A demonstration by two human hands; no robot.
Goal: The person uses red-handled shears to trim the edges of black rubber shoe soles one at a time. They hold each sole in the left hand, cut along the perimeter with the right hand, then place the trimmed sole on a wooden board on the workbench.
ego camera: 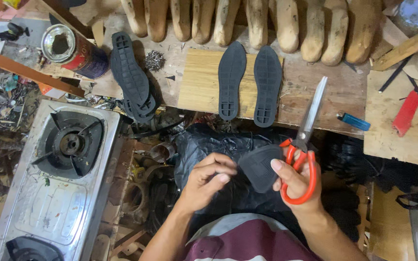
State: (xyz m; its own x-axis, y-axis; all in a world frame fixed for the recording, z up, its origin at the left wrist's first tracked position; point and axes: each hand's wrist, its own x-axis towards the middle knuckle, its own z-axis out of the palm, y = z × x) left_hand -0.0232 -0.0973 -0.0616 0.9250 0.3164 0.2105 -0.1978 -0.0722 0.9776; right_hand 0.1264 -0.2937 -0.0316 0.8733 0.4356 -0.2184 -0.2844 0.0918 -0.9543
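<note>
View from above my lap at a shoemaker's bench. My right hand [296,181] is closed through the red handles of a pair of scissors [306,135], whose blades stand shut and point up and away from me toward the bench; the thumb of the same hand presses a small dark rubber piece [260,168] against the handles. My left hand [209,180] has its fingers curled, the fingertips [224,178] resting just beside the left edge of that rubber piece; whether they actually pinch it I cannot tell. Both hands lie over a black plastic bag [209,145] on my lap. On the bench beyond, two black soles [250,84] lie side by side, tread up, on a pale wooden board [199,82]. A stack of more soles [131,77] lies to the left, near an open tin can [71,48]. A blue lighter [354,121] lies right of the scissors. Wooden shoe forms [267,21] line the far edge. A gas stove [59,169] stands at my left.
</note>
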